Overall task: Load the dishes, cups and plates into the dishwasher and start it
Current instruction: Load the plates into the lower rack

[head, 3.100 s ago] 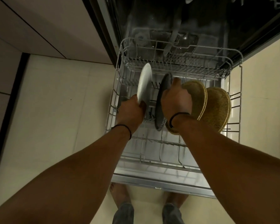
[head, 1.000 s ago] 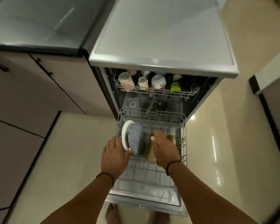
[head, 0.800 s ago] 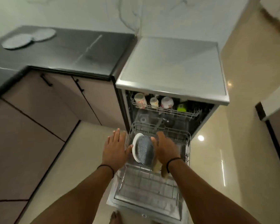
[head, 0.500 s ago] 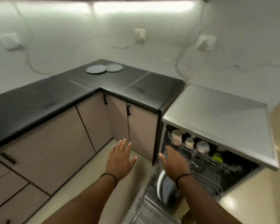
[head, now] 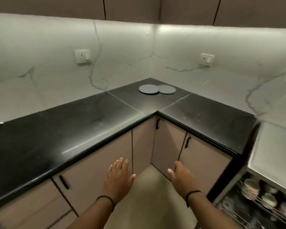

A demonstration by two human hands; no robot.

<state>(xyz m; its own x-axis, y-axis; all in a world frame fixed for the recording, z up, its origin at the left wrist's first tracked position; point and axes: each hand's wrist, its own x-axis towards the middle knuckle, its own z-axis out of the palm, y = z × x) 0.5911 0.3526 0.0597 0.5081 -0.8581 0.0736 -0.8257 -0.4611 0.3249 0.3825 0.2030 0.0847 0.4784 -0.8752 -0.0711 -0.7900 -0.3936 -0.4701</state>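
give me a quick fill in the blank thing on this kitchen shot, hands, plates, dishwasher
1. Both the left hand and the right hand hold ____.
2. The number of grey plates lying in the corner of the black countertop is ____.
3. The plates lie ____ on the countertop, not upright.
4. The cups sit in the dishwasher's ____ rack.

Missing words: nothing; two; flat; upper

Both forearms reach forward and up from the bottom edge, each with a dark band at the wrist, left hand (head: 118, 179) palm-down with fingers straight and close together, thumb out to the side, right hand (head: 182, 178) likewise flat and extended, both holding nothing.
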